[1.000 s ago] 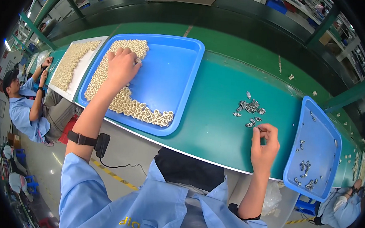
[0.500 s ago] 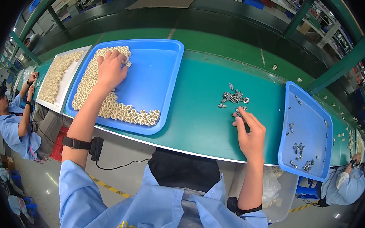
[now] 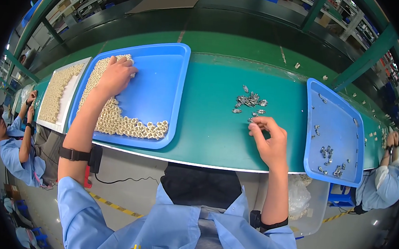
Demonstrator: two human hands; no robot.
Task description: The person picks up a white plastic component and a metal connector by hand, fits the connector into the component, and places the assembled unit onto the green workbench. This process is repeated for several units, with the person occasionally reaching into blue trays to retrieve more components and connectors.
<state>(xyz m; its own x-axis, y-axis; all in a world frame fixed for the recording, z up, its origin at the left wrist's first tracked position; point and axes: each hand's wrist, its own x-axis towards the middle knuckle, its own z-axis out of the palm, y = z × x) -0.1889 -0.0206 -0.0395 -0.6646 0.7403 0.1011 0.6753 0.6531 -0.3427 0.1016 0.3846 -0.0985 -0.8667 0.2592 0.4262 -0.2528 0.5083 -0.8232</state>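
Note:
My left hand (image 3: 115, 76) lies palm down, fingers spread, on a heap of small cream-coloured ring parts (image 3: 117, 122) in a large blue tray (image 3: 161, 81) at the left. My right hand (image 3: 268, 138) hovers over the green belt (image 3: 208, 125), its fingertips pinched on a small metal part just below a loose cluster of small metal parts (image 3: 250, 102). A second blue tray (image 3: 341, 119) at the right holds several scattered metal parts. Each of my wrists carries a black strap.
A white tray (image 3: 57, 95) of cream parts sits left of the blue one. Co-workers in blue sit at the far left (image 3: 10, 149) and far right (image 3: 381, 181). Green frame posts (image 3: 363, 61) rise behind the belt. A clear plastic bag (image 3: 298, 196) hangs below the table edge.
My right hand has moved left from beside the right tray to the cluster of metal parts and pinched there. My left hand stayed on the cream parts.

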